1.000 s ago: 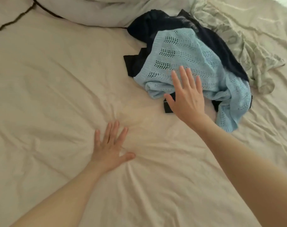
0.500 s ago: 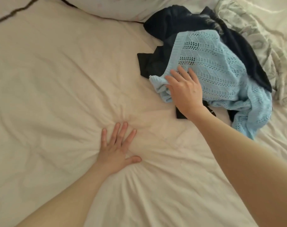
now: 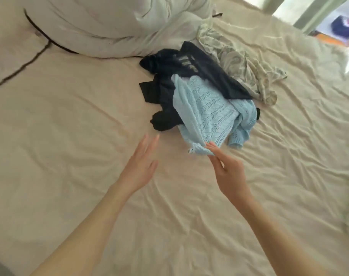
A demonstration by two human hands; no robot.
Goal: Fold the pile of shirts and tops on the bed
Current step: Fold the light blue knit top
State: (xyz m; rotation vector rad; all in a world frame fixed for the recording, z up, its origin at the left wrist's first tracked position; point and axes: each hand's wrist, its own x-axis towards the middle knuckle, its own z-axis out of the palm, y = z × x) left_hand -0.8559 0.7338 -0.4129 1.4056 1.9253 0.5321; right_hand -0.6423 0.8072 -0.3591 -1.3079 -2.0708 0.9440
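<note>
Head view: we see the right hand (image 3: 228,172) pinching the near edge of the pale-blue openwork knit top (image 3: 207,110), likely to peel it off the dark navy garments (image 3: 189,76) piled on the cream bedsheet (image 3: 70,126). The left hand (image 3: 139,168) hovers released, fingers straight.

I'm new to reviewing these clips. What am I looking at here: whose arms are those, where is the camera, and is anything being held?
No machine here: a person wears a camera on the head, looking down at their own bare arms over a bed. The right hand pinches an edge of a light blue knit top, which lies on a pile with a dark navy garment and a pale patterned one. The left hand is open and holds nothing. A white duvet is bunched behind.
</note>
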